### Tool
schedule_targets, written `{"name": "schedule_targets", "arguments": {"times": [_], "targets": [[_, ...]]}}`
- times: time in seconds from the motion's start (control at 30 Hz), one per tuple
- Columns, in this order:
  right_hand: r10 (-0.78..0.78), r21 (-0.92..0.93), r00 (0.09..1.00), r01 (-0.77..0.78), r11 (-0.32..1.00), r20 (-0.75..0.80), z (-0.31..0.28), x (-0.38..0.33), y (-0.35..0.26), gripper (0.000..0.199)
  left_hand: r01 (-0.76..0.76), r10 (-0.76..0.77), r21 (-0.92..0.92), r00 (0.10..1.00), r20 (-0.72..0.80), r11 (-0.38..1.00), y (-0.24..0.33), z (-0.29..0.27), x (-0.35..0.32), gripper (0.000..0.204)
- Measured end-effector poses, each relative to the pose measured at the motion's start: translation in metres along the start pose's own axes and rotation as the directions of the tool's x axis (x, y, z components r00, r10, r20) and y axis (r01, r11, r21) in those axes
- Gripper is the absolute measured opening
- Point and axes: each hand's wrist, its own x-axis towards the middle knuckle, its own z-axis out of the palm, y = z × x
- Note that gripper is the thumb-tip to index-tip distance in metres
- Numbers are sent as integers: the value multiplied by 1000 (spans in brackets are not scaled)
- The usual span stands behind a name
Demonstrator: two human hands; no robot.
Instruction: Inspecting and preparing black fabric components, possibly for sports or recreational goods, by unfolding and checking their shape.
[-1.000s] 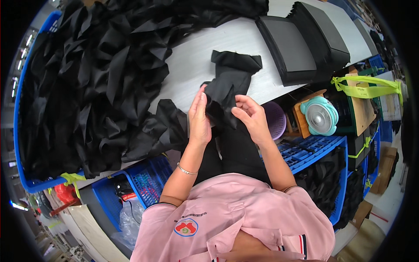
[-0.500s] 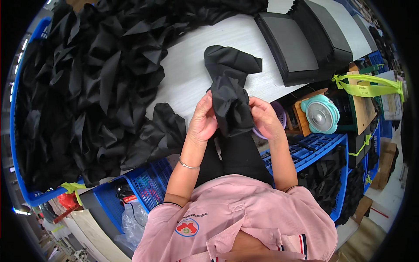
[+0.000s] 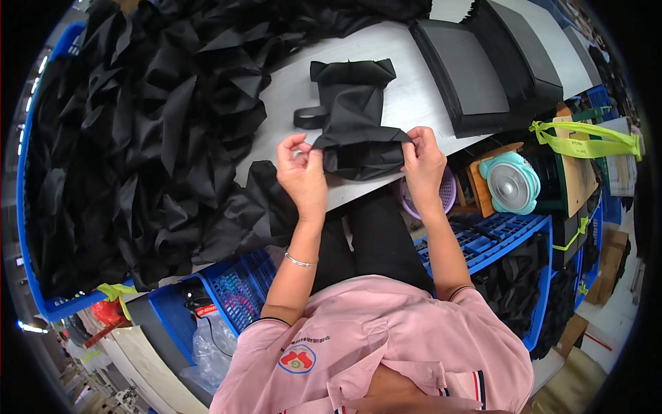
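Observation:
A black fabric pouch lies on the light grey table in front of me, its open mouth toward my body. From its left side a short black fabric loop sticks out, and the far end spreads into two corners. My left hand is at the left corner of the mouth, thumb and forefinger closed on the edge, the other fingers curled loosely. At the right corner my right hand pinches the edge between thumb and fingers. The mouth is stretched wide between the two hands.
A large heap of black fabric pieces fills the left in a blue crate. Stacked flat black panels stand far right. Near my right arm are a turquoise fan, a purple basket and a blue crate.
The bunched pouch has been spread out on the table, showing its side loop and open mouth. Both hands have moved away from me and farther apart, to the mouth's corners.

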Motion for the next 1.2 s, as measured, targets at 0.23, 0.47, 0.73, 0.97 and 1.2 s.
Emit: {"name": "schedule_targets", "arguments": {"times": [0.23, 0.47, 0.73, 0.97, 1.2], "targets": [[263, 461, 930, -357, 813, 256, 4, -22, -14, 26, 156, -140, -48, 961, 238, 987, 5, 10, -37, 41], [130, -105, 965, -108, 989, 227, -17, 23, -7, 47, -103, 104, 27, 992, -65, 994, 14, -6, -7, 42], [0, -137, 976, 30, 990, 219, -20, 14, 11, 66, -470, 363, 473, 881, 303, 745, 21, 7, -5, 54], [-584, -565, 808, 449, 693, -74, -45, 61, 15, 52, -180, 71, 439, 965, 253, 880, 13, 26, 9, 30], [-281, -762, 958, 229, 606, 64, -73, 138, 47, 33, -420, 373, 419, 908, 193, 805, 36, 26, -16, 48]]}}
